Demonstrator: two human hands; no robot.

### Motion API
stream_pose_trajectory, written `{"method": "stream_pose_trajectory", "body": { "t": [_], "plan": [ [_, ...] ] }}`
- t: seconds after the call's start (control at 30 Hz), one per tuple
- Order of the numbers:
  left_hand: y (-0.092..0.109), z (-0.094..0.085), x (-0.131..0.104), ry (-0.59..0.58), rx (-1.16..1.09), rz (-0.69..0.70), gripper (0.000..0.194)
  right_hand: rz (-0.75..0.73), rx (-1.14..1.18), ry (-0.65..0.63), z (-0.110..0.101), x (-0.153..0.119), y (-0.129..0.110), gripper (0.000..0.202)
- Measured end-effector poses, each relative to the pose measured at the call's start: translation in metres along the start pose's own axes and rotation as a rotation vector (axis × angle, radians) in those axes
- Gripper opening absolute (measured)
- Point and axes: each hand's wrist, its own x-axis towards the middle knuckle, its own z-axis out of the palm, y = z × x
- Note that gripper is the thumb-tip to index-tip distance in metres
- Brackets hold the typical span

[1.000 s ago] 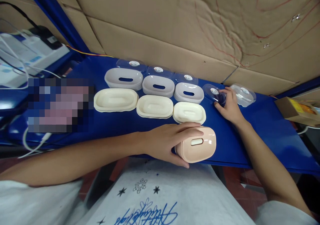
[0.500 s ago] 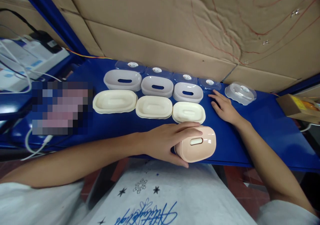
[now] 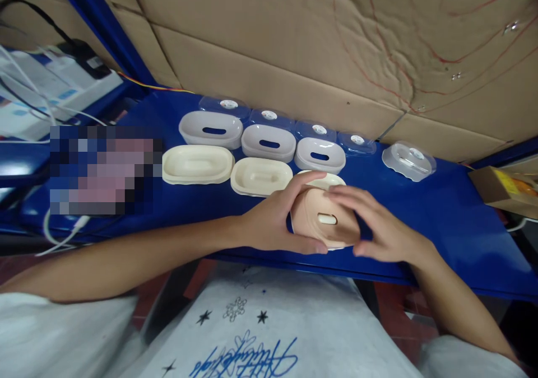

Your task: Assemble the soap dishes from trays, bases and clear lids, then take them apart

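Observation:
Tilted up above the table's front edge is a peach oval plastic box (image 3: 311, 218) with a slot in its face, through which a cream part shows. My left hand (image 3: 279, 221) wraps round its left side, thumb low and fingers over the far edge. Against its right side curls my right hand (image 3: 378, 229), fingertips on the upper edge and thumb near the lower corner. Just behind the box, a cream oval tray (image 3: 321, 181) is partly covered by my fingers. Two more cream trays, one being the middle tray (image 3: 261, 176), lie to the left.
Three white slotted oval shells (image 3: 269, 143) form a row behind the trays. Clear lids (image 3: 269, 115) with round stickers line the cardboard wall (image 3: 269, 42). Another clear lid (image 3: 407, 162) lies at the right. A cardboard box (image 3: 500, 185) stands far right; cables and a power strip (image 3: 84, 95) are left.
My right hand has left the clear lids at the back and come to the peach box. The box has moved slightly up and left and tilted, still in my left hand.

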Motion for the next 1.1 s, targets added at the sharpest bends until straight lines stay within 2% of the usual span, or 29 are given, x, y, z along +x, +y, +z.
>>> {"method": "stream_pose_trajectory", "body": {
  "t": [0.03,0.1,0.33,0.57,0.77,0.9,1.1],
  "plan": [
    [0.0,0.0,0.0,0.002,-0.001,0.01,0.12,-0.004,-0.017,-0.059,0.003,0.0,-0.006,0.095],
    [-0.002,-0.001,0.001,0.003,0.017,0.016,0.117,0.011,-0.056,-0.087,0.009,0.0,-0.01,0.101],
    [-0.008,-0.004,0.001,-0.05,0.116,0.037,0.121,-0.02,0.019,-0.023,0.013,-0.002,0.006,0.092],
    [-0.002,0.0,0.001,-0.038,0.143,0.089,0.116,-0.046,-0.006,0.028,0.008,-0.003,0.002,0.083],
    [-0.006,-0.002,0.0,-0.029,0.159,0.073,0.125,-0.098,-0.05,0.09,0.01,-0.002,0.001,0.073],
    [-0.007,-0.004,-0.002,0.01,0.116,0.027,0.132,-0.134,-0.095,0.186,0.015,0.0,0.001,0.074],
    [-0.006,-0.001,-0.005,0.042,0.11,0.048,0.139,-0.187,-0.152,0.222,0.017,0.001,0.008,0.08]
  ]
}}
